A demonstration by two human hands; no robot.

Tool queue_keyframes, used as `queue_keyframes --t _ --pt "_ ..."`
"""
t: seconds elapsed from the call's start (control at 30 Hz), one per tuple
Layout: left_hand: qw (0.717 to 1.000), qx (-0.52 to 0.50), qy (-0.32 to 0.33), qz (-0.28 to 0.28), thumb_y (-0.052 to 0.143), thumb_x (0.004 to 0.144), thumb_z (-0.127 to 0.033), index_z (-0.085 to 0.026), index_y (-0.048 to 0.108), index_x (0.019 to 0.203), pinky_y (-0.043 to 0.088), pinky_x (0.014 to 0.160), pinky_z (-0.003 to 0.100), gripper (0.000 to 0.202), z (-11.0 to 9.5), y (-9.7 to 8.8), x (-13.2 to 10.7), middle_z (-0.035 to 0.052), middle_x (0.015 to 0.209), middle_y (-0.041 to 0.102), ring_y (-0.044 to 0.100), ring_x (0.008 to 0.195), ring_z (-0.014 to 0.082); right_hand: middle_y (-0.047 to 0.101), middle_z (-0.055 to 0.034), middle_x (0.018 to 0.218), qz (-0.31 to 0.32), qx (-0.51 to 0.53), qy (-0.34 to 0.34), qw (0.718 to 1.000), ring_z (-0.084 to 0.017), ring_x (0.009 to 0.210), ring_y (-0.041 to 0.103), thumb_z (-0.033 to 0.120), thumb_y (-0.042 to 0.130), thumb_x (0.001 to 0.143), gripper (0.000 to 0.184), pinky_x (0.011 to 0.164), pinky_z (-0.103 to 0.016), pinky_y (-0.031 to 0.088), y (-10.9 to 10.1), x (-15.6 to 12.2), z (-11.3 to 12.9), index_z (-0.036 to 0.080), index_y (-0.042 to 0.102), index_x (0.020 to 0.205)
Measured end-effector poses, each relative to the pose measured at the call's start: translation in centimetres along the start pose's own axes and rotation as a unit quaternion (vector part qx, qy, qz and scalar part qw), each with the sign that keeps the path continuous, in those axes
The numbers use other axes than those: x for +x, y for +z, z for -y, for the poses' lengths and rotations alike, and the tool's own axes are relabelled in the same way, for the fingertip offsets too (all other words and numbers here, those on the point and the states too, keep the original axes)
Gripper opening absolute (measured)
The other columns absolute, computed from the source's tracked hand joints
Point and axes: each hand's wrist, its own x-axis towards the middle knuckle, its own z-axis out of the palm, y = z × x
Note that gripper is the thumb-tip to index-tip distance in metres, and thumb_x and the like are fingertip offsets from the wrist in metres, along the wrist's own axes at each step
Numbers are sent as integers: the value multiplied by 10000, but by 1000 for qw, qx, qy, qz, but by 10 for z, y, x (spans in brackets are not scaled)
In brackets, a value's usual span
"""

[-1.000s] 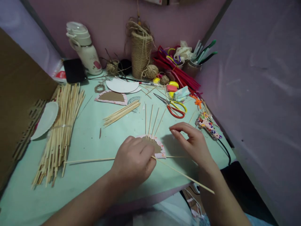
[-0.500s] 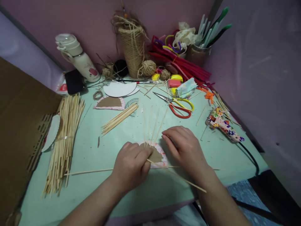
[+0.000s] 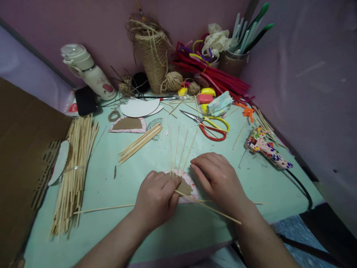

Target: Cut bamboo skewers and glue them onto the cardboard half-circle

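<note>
My left hand [image 3: 157, 199] is closed over the left part of a half-round cardboard piece [image 3: 185, 188] edged in pink patterned fabric. A thin bamboo skewer [image 3: 214, 209] sticks out from under its thumb and slants down to the right. Several more skewers [image 3: 182, 152] fan upward from the piece's curved edge. Beside the right edge is my right hand [image 3: 219, 178], its fingers stretched out and slightly bent, with nothing visible in them. A long skewer [image 3: 106, 208] lies crosswise along the straight edge, partly hidden by both hands.
A small skewer pile [image 3: 141, 143] and a second half-round piece [image 3: 128, 124] lie ahead. Scissors [image 3: 213, 128] rest beyond my right hand, a floral-wrapped glue gun [image 3: 267, 149] at right. A large skewer bundle [image 3: 74, 175] is at left; twine [image 3: 152, 56] and a bottle [image 3: 92, 72] stand behind.
The view has shifted slightly. Both hands stay almost where they were, and the skewers keep the same arrangement.
</note>
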Motion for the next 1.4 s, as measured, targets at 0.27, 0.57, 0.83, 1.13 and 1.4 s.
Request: queue_keyframes --t 0.27,0.57,0.83,1.13,1.4 --pt "1000 12 -3 -5 479 764 -86 -170 651 939 325 622 340 260 0 1 0 41 712 660 558 663 200 647 -61 829 23 -15 10 1000 -189 821 572 237 478 949 200 745 -335 399 1 1 1 160 649 882" --pt "1000 19 -2 -4 486 779 -99 -170 660 938 337 618 339 246 -1 1 0 39 700 656 564 662 200 645 -69 829 37 -22 16 999 -188 815 566 244 465 955 216 742 -332 394 1 2 3 159 649 880" --pt "1000 14 -1 -6 490 787 -101 -173 656 926 337 619 337 229 -2 0 2 33 707 656 549 653 195 652 -79 867 35 -18 6 999 -202 840 560 220 484 943 192 748 -355 423 2 2 2 166 668 937" --pt "1000 17 -10 -8 499 757 -87 -169 664 923 344 618 340 249 -3 1 2 31 700 654 563 657 201 655 -83 1061 86 -20 -40 995 -228 991 493 186 569 900 182 819 -388 431 4 1 -2 216 690 1031" --pt "1000 7 -14 -11 507 766 -115 -175 668 924 353 606 340 233 -4 -1 3 25 681 635 558 638 198 660 -60 1022 101 -21 -28 994 -220 993 484 217 612 884 156 830 -383 418 3 2 0 219 683 1024"
